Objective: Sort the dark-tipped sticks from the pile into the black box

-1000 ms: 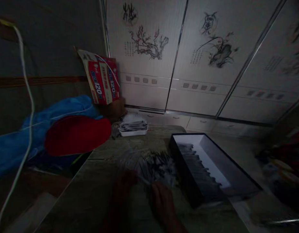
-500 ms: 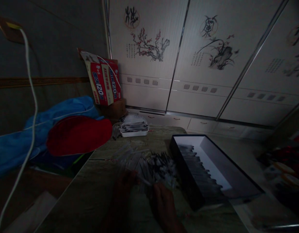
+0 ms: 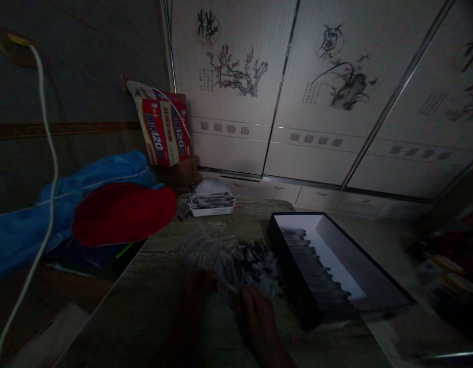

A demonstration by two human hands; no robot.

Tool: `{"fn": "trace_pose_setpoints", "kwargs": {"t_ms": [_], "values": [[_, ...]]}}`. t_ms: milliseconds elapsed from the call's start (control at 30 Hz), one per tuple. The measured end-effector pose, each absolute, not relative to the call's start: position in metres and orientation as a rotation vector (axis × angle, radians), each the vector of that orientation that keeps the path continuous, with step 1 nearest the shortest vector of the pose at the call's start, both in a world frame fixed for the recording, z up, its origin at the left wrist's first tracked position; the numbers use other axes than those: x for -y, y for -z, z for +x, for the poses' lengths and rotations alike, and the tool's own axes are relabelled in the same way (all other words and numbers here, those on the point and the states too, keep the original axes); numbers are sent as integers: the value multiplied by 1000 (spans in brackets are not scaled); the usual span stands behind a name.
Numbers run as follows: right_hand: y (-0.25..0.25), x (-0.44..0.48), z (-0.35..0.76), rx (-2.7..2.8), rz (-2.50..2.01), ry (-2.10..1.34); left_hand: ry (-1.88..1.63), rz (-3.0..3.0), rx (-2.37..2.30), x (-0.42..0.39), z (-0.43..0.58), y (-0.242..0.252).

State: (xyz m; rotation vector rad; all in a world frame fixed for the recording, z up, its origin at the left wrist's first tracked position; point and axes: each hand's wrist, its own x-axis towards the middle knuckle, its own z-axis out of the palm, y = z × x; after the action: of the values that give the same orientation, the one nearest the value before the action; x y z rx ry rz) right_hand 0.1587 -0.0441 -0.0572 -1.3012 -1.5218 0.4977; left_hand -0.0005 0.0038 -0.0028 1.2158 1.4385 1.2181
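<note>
The room is very dark. Both my hands rest on the table at the near edge of a loose pile of thin dark sticks in clear wrappers [image 3: 240, 258]. My left hand [image 3: 196, 294] touches the pile's left side. My right hand [image 3: 257, 319] lies on its near right part, fingers curled onto the sticks. Whether either hand grips anything is lost in the dark. To the right stands a long black box with a white inside [image 3: 328, 260], holding a row of the same sticks.
A small white tray [image 3: 212, 203] with more sticks sits at the table's far edge. A red cushion [image 3: 123, 212] and blue cloth [image 3: 67, 189] lie left, a red printed carton [image 3: 165, 128] behind. A white cable [image 3: 48, 153] hangs at left. Painted cabinet doors [image 3: 297, 76] fill the back.
My hands shift only slightly at the pile. The view has tilted a little.
</note>
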Motion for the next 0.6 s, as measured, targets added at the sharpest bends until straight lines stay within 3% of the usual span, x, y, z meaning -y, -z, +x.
{"fn": "trace_pose_setpoints", "kwargs": {"t_ms": [600], "values": [[55, 43, 159, 1526, -1317, -541, -1244, 1202, -1432, -1, 2, -4]]}}
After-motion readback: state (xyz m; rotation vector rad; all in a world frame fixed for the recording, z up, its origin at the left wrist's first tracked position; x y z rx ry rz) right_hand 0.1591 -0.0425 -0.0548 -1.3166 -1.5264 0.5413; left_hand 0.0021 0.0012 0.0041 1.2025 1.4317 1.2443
